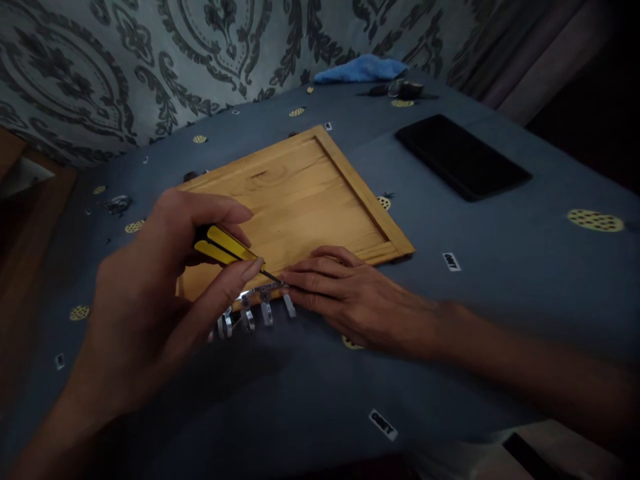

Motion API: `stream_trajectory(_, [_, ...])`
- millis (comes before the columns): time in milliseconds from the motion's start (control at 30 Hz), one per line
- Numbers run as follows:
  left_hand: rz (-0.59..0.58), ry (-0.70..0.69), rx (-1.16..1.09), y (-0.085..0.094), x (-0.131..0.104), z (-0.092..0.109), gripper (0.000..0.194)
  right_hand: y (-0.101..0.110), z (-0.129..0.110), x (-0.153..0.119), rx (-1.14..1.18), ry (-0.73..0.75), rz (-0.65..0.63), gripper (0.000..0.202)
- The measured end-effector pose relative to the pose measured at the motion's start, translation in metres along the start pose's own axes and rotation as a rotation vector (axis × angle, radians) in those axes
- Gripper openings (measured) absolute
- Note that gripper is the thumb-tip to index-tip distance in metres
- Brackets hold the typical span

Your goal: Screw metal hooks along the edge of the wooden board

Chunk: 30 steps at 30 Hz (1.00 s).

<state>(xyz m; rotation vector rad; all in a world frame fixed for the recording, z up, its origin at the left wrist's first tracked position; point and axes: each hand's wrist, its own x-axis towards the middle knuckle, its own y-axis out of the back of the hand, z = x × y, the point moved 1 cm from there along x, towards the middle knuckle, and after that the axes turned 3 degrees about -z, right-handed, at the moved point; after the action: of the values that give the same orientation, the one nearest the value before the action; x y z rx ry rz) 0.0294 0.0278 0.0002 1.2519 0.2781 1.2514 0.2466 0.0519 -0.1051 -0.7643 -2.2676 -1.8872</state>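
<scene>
Surface: one dark-blue printed tablecloth (525,267). The left hand (135,287) grasps one yellow-and-black screwdriver (225,248), tip at one shiny strip (264,289) bearing at least four hooks (267,313), along the near edge of one framed wooden panel (300,200). Right hand (360,293): against that edge, grip indeterminable. Beyond: one black rectangular phone (463,157), one crumpled blue cloth (363,70).

Can see a honey-brown wooden board (305,193) lying on a dark blue tablecloth (500,267), with a raised border round a grained panel. Can make out a shiny metal hook rail (266,292) along its near edge, hooks jutting past the wood, and a yellow-and-black screwdriver (227,245) slanting down, tip at the rail.
</scene>
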Motion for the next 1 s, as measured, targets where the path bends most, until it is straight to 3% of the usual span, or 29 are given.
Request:
stream_trajectory(267, [-0.016, 0.015, -0.02, -0.001, -0.001, 0.0, 0.04, -0.002, 0.001, 0.0, -0.016, 0.011, 0.028, 0.033])
stream_trajectory(467, [-0.1, 0.149, -0.212, -0.003, 0.0, 0.005, 0.047, 0.002, 0.0, 0.001, -0.003, 0.004, 0.011, 0.032])
stream_trajectory(633, [-0.033, 0.021, -0.078, -0.008, 0.003, 0.006, 0.038, 0.0, 0.001, 0.0, -0.025, 0.01, 0.025, 0.034])
stream_trajectory(733, [-0.028, 0.044, -0.047, -0.01, 0.007, 0.007, 0.03, -0.001, 0.001, 0.0, -0.025, 0.022, 0.047, 0.033])
stream_trajectory(1000, [-0.075, 0.047, -0.169, -0.006, 0.009, 0.006, 0.043, -0.003, 0.001, -0.001, -0.013, 0.011, 0.046, 0.034])
